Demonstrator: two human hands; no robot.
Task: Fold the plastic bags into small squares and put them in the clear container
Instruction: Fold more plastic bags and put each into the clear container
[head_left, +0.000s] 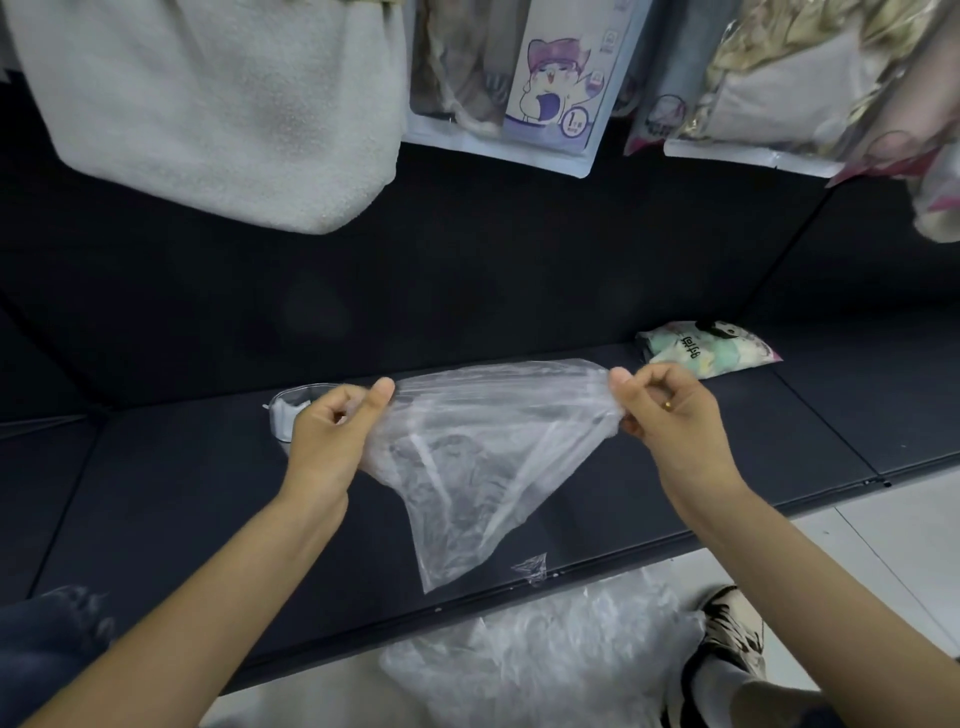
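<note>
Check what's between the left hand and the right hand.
Head view: a crinkled clear plastic bag spans the gap, its top edge pinched by the left hand and the right hand, the rest hanging over the dark shelf.

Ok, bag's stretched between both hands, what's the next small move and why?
Probably lower the plastic bag flat onto the dark shelf. The left hand and right hand pinch its top corners; it hangs unfolded and crumpled, so it needs a surface to crease against.
</note>
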